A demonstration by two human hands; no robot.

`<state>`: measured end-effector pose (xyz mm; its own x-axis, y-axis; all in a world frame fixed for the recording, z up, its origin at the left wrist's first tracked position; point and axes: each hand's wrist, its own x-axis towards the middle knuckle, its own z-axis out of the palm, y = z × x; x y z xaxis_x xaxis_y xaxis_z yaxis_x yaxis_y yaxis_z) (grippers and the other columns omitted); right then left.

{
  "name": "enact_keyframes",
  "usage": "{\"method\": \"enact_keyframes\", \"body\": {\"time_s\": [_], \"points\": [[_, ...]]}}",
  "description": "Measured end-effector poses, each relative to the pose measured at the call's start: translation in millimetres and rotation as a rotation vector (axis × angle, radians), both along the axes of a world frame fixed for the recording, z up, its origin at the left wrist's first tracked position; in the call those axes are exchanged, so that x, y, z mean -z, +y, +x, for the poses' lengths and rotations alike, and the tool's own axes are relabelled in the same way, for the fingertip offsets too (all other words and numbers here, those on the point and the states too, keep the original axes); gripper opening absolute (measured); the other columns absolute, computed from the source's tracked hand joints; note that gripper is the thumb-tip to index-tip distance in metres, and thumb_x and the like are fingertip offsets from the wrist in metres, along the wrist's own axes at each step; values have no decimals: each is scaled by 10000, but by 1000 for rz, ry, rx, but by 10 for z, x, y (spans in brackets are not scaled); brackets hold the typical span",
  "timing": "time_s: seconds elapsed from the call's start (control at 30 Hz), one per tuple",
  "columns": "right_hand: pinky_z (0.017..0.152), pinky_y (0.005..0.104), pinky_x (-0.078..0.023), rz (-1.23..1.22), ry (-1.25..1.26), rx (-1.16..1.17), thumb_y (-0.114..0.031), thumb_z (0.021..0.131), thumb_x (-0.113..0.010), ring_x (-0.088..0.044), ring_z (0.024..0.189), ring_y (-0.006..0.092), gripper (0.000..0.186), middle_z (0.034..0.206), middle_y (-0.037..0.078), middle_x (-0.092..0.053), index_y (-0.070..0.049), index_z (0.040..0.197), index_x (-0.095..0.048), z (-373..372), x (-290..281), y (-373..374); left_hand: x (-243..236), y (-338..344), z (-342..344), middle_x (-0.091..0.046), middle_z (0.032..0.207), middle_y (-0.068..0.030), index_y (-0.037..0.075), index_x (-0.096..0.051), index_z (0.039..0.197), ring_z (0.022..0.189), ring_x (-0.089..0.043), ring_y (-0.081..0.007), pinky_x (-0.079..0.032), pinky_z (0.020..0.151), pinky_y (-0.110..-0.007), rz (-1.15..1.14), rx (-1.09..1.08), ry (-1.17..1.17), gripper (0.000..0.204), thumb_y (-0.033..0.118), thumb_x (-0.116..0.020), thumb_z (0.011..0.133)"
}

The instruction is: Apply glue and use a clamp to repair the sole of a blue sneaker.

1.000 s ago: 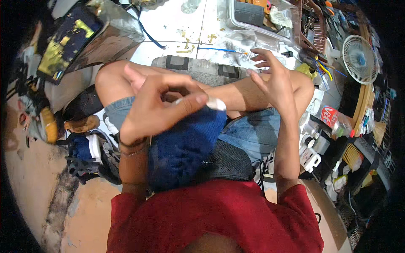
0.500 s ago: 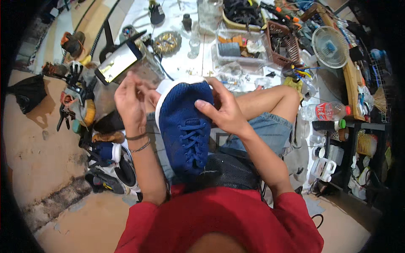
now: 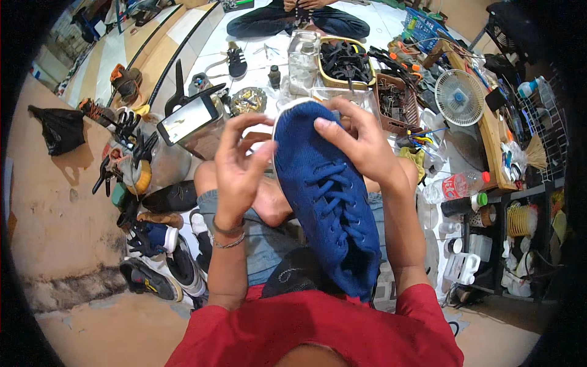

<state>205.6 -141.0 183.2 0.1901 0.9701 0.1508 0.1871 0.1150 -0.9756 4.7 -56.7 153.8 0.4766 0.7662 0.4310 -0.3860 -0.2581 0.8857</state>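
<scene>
A blue knit lace-up shoe (image 3: pixel 324 183) with a white sole edge is raised over my lap, toe pointing away from me and heel near my red shirt. My right hand (image 3: pixel 367 144) grips the toe end, thumb pressed on the upper and fingers curled over the far edge. My left hand (image 3: pixel 241 168) is open, fingers bent and apart just left of the toe; whether a fingertip touches the sole edge I cannot tell. My crossed legs and denim shorts (image 3: pixel 263 251) are underneath.
A phone (image 3: pixel 186 119) is propped at front left. Several shoes (image 3: pixel 147 275) lie by my left side. Tubs (image 3: pixel 345 61), baskets (image 3: pixel 394 101) and glue tools crowd the far floor. A fan (image 3: pixel 460 96) and bottle (image 3: pixel 455 186) stand right. Another person's legs (image 3: pixel 257 24) are at the far edge.
The shoe has been lifted and turned upper-side up, toe away from me. My right hand has taken hold of the toe; my left hand has let go. The view has tilted up, revealing another person.
</scene>
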Motion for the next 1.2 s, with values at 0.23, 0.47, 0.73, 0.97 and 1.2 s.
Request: {"method": "enact_keyframes", "body": {"time_s": [0.23, 0.47, 0.73, 0.97, 1.2], "points": [[610, 275, -529, -1, 5, 10, -340, 905, -693, -663, 740, 133, 442, 846, 122, -690, 26, 1132, -596, -12, 317, -98, 64, -113, 226, -636, 1134, -99, -12, -585, 1210, 996, -630, -160, -535, 825, -261, -54, 7, 226, 430, 67, -766, 828], [560, 240, -547, -320, 243, -108, -411, 1009, -522, -668, 730, 115, 433, 891, 70, -666, -12, 1163, -588, 329, 622, 99, 781, 225, -147, -656, 1126, -131, -48, -579, 1208, 1017, -638, -158, -517, 881, -259, -224, -254, 235, 349, 79, -694, 904], [511, 286, -547, -354, 37, 90, -309, 942, -642, -681, 691, 166, 359, 913, 120, -687, 27, 1070, -634, 648, 1826, 722, 1735, 415, -916, -645, 1175, -138, -64, -550, 1225, 1094, -614, -179, -479, 955, -281, -332, -493, 462, 323, 54, -633, 936], [870, 450, -498, -39, -534, 195, -269, 848, -695, -634, 996, 372, 418, 1094, 245, -631, 13, 1130, -570, 523, 2047, 2207, 1933, 447, -1082, -630, 982, -54, 44, -595, 1003, 910, -613, -116, -535, 736, -262, -605, -581, 134, 220, 235, -490, 1030], [1030, 454, -416, -49, -822, 420, -238, 722, -821, -447, 1284, 407, 872, 1393, 307, -414, 3, 1408, -340, 697, 2493, 3932, 2108, 571, -1095, -608, 954, -102, 17, -526, 870, 864, -581, -155, -515, 674, -260, -578, -560, 38, 273, 224, -471, 1040]]}}
